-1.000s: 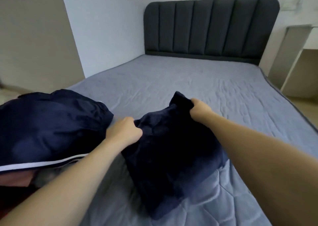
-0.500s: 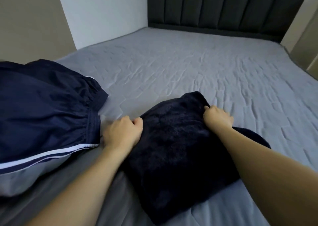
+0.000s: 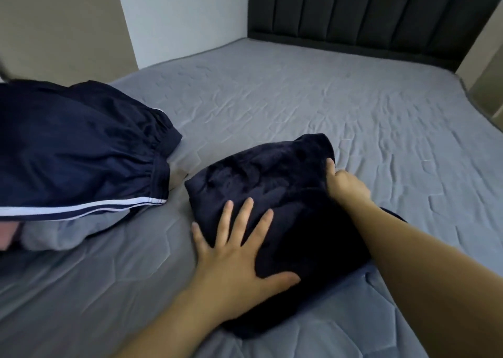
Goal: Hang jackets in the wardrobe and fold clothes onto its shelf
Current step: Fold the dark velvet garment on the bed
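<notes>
A dark navy plush garment (image 3: 261, 183) lies folded on the grey bed (image 3: 299, 99) in front of me. My left hand (image 3: 239, 246) presses flat on its near left part with fingers spread. My right hand (image 3: 344, 182) grips the garment's far right edge with curled fingers. A navy jacket with white stripes (image 3: 76, 153) lies bunched at the left, on top of other grey and pink clothes.
The dark padded headboard (image 3: 367, 11) stands at the far end. A white wall corner (image 3: 177, 17) and a beige wall are at the left. A beige piece of furniture (image 3: 487, 66) is beside the bed at the right.
The garment has been lowered flat onto the bed. My left hand has let go of its corner and now lies spread on it; my right hand still holds the far edge.
</notes>
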Action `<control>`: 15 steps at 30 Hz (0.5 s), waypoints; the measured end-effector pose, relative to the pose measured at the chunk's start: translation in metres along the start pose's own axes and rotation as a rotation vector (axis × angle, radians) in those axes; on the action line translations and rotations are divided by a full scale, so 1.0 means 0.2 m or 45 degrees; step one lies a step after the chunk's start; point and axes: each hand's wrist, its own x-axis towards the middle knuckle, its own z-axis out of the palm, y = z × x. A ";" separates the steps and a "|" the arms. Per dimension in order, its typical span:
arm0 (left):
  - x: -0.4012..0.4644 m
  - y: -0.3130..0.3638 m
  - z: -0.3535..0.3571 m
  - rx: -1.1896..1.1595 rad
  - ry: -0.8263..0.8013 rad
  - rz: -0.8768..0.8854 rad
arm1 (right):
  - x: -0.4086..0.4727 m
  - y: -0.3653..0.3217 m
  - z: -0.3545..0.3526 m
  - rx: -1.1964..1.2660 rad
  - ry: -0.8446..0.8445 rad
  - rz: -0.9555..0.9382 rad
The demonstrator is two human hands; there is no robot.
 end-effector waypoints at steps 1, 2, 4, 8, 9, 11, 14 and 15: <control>0.00 -0.02 -0.01 -0.109 -0.032 -0.072 | -0.01 0.01 -0.01 0.084 -0.034 0.047; 0.01 -0.02 -0.02 -0.221 -0.030 -0.130 | -0.02 0.02 -0.02 0.154 -0.070 0.068; 0.04 0.01 -0.03 -0.414 0.111 -0.219 | -0.05 0.04 -0.03 0.292 -0.143 0.073; 0.11 0.10 -0.04 -0.674 0.670 -0.407 | -0.09 0.10 -0.04 0.488 -0.152 0.031; 0.13 0.11 -0.04 -0.718 0.759 -0.488 | -0.09 0.11 -0.04 0.481 -0.141 0.020; 0.19 0.09 -0.05 -0.879 0.810 -0.704 | -0.08 0.12 -0.03 0.466 -0.129 0.023; 0.27 0.02 -0.07 -1.300 0.612 -1.005 | -0.03 0.12 -0.01 0.522 -0.147 0.073; 0.29 0.00 -0.07 -1.383 0.531 -1.065 | -0.03 0.12 -0.01 0.608 -0.183 0.098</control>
